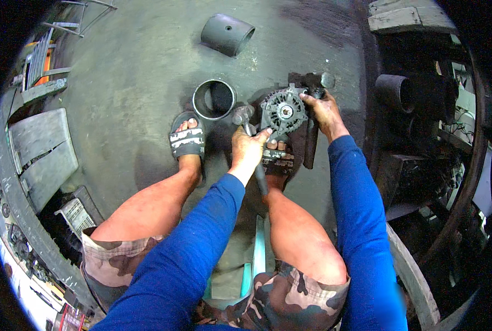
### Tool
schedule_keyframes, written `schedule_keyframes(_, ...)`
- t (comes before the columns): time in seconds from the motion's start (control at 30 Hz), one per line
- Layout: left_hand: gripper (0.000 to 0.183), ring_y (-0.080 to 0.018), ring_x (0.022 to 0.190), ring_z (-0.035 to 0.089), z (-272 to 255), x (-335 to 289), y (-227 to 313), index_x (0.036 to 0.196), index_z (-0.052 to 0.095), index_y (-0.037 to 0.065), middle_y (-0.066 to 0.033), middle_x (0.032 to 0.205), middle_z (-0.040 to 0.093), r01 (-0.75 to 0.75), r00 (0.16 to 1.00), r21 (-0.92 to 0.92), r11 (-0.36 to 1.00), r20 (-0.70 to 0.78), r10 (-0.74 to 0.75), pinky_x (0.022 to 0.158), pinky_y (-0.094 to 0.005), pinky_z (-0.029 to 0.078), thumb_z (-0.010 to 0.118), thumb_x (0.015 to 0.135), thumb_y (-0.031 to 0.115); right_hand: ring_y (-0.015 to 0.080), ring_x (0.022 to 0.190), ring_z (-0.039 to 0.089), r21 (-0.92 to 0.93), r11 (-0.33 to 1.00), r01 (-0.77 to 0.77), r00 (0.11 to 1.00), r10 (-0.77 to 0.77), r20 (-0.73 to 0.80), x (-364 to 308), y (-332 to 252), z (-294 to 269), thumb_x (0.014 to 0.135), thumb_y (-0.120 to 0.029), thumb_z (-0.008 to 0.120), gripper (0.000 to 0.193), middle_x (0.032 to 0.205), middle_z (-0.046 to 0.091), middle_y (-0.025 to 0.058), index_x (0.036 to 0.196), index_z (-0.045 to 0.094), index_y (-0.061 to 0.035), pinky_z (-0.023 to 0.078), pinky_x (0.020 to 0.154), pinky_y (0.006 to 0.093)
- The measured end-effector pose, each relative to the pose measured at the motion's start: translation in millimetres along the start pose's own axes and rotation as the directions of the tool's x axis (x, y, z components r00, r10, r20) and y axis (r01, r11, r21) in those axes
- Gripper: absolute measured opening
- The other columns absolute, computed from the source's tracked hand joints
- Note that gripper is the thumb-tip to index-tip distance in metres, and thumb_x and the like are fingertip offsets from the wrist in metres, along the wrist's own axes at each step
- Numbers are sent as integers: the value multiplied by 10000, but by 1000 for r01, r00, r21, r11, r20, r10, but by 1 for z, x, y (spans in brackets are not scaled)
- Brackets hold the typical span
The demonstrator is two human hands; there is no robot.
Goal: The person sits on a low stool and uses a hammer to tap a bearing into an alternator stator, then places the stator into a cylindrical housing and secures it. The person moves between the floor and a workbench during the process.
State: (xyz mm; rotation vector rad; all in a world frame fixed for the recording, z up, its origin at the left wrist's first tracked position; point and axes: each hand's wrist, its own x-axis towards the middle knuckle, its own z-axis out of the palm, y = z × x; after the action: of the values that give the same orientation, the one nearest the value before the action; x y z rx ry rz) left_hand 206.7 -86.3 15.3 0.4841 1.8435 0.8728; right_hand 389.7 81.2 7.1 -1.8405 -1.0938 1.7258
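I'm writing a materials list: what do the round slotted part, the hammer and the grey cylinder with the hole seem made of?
The round slotted part looks like cast metal, perhaps aluminium: dull grey with slots. The hammer likely has a steel head, scuffed grey; its dark grip may be rubber, but that's unclear. The grey cylinder is probably metal, given its smooth wall and soft sheen.
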Motion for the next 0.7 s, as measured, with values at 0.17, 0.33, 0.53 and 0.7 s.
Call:
schedule_keyframes(0.17, 295, -199, 858, 642, -2, 0, 2, 1019, 676, 3, -94, 954, 721, 38, 999, 54, 998, -37, -36, 795, -366, 520, 855, 837, 151, 209, 936, 680, -272, 960, -65, 997, 52, -56, -8, -3, 4, 875, -150, 813, 439, 1113, 727, 105, 1254, 646, -4, 549, 850, 346)
schedule_keyframes(0.33, 305, -195, 857, 641, -1, 5, 1, 1019, 676, 5, -86, 952, 723, 23, 999, 121, 992, -27, -20, 799, -378, 519, 862, 840, 168, 238, 962, 712, 164, 984, -62, 997, 69, -36, -6, 12, 6, 907, -183, 800, 420, 1118, 738, 124, 1248, 642, 5, 572, 876, 386)
schedule_keyframes(0.53, 439, -273, 980, 696, -5, 8, 9, 1144, 675, -41, -166, 1083, 756, 3, 1000, 110, 994, 14, -4, 911, -390, 526, 872, 833, 199, 251, 1008, 705, -14, 997, -78, 995, 77, -71, -1, 25, -2, 903, -253, 816, 441, 1153, 741, 115, 1249, 659, -29, 552, 913, 401)
schedule_keyframes(0.7, 523, -395, 894, 738, -27, -16, 24, 1097, 687, -36, -254, 960, 747, -160, 976, 351, 923, -84, 201, 815, -462, 561, 849, 850, 396, 199, 984, 672, -496, 865, 79, 974, -172, -144, -28, 13, -13, 913, -331, 802, 467, 1081, 746, 115, 1226, 677, -8, 517, 900, 347)
